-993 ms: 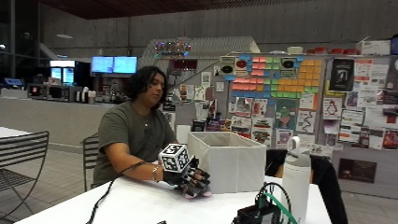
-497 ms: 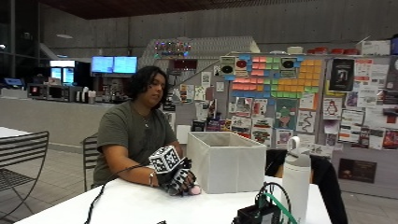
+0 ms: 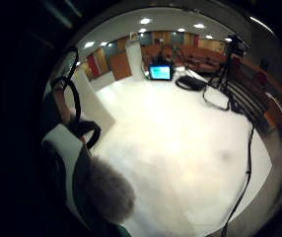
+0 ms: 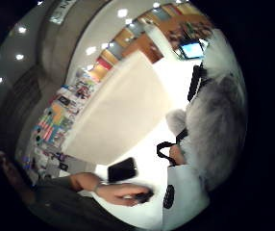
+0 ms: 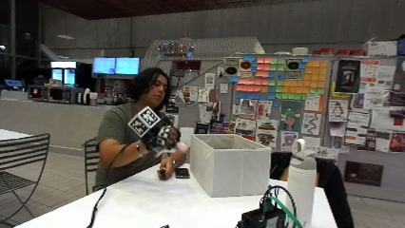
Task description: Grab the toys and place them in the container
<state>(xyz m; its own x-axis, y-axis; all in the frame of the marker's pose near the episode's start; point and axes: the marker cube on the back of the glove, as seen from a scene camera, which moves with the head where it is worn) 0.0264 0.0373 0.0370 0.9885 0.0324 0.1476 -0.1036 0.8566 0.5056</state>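
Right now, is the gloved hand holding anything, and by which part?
Yes: the gloved right hand grips a grey-and-white furry toy, raised beside the white container. Which part it holds cannot be told.

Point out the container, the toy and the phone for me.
container (image 5: 229, 167): outside view, on its front wall.
toy (image 4: 217, 127): right thumb side palm view, on its grey fur beside the palm.
phone (image 5: 182, 173): outside view, on its dark face, lying on the table beside the container.

Olive-green short-sleeved T-shirt (image 5: 117, 130), black glove on right hand (image 5: 161, 137) — wristwatch (image 5: 138, 148)
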